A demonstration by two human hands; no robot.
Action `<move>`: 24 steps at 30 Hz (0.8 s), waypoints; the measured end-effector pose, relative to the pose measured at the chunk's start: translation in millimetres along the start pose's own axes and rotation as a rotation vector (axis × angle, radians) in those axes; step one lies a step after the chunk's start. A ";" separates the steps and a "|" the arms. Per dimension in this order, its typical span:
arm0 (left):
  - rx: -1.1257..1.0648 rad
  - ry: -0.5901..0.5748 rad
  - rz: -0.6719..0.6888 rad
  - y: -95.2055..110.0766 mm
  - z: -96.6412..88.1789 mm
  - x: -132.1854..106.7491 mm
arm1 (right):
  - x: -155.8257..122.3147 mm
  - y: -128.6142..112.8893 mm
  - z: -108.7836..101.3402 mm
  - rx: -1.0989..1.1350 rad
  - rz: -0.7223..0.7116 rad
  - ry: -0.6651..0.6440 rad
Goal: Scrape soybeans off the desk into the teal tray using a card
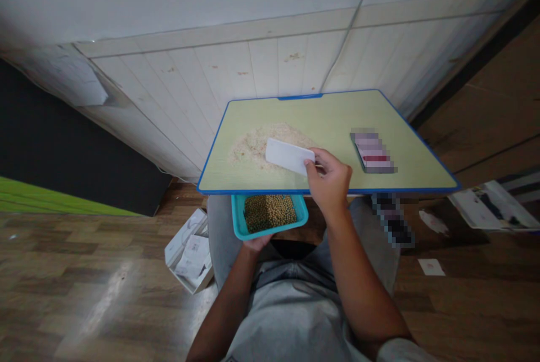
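My right hand point(331, 182) pinches one end of a white, flat, rounded rectangular piece point(288, 155) between thumb and fingers. The piece is held just over the near right part of a spread of pale, rice-like grains point(248, 145) on a small table; whether it touches them I cannot tell. Below the table's front edge, my left hand point(257, 242) supports a turquoise plastic tub point(239, 221) from underneath, its fingers mostly hidden. Inside the tub lie many small round tan and greenish beans point(272, 213).
The small table point(324, 120) has a pale green top with a blue rim and stands by a panelled wall point(265, 64). A phone point(373, 151) lies on its right side. An open white box point(192, 255) with papers is on the floor at left. A white tray point(493, 207) is at right.
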State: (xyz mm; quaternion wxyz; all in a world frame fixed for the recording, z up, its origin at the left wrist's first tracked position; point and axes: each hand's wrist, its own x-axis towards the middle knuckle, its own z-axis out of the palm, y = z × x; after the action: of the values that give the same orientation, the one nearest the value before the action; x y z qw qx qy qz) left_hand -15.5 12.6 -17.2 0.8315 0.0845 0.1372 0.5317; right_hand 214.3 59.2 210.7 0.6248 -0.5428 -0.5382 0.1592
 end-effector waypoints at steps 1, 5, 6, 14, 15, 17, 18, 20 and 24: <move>0.000 0.002 -0.002 0.1 0.6 0.1 | -0.5 -2.1 2.6 -0.014 -0.014 -0.027; 0.005 0.013 -0.010 0.8 2.9 -0.6 | 0.0 -6.3 9.8 -0.055 -0.060 -0.108; 0.006 0.014 -0.011 1.1 3.3 -0.9 | 0.8 -6.6 10.6 -0.066 -0.068 -0.123; 0.004 0.020 -0.019 1.8 0.7 -3.7 | 4.1 -7.1 10.0 -0.049 -0.095 -0.173; 0.002 0.021 -0.018 1.9 -0.1 -3.6 | 3.9 -7.2 9.9 -0.050 -0.090 -0.178; -0.002 0.026 -0.015 1.8 -1.5 -3.0 | 3.5 -7.4 9.8 -0.049 -0.080 -0.191; -0.003 0.028 -0.013 1.7 -2.0 -2.5 | 3.4 -7.5 9.7 -0.043 -0.078 -0.196; -0.005 0.034 -0.011 1.3 -2.7 -1.2 | 3.5 -7.6 9.5 -0.028 -0.077 -0.196; -0.001 0.042 -0.014 0.8 -3.1 0.6 | 4.5 -7.6 9.5 -0.039 -0.069 -0.184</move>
State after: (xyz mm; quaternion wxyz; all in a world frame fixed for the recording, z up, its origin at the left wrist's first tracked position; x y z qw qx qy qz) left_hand -17.0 13.5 -20.0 0.8322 0.0717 0.1549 0.5276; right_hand 205.0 64.8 217.8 0.5673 -0.5189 -0.6147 0.1761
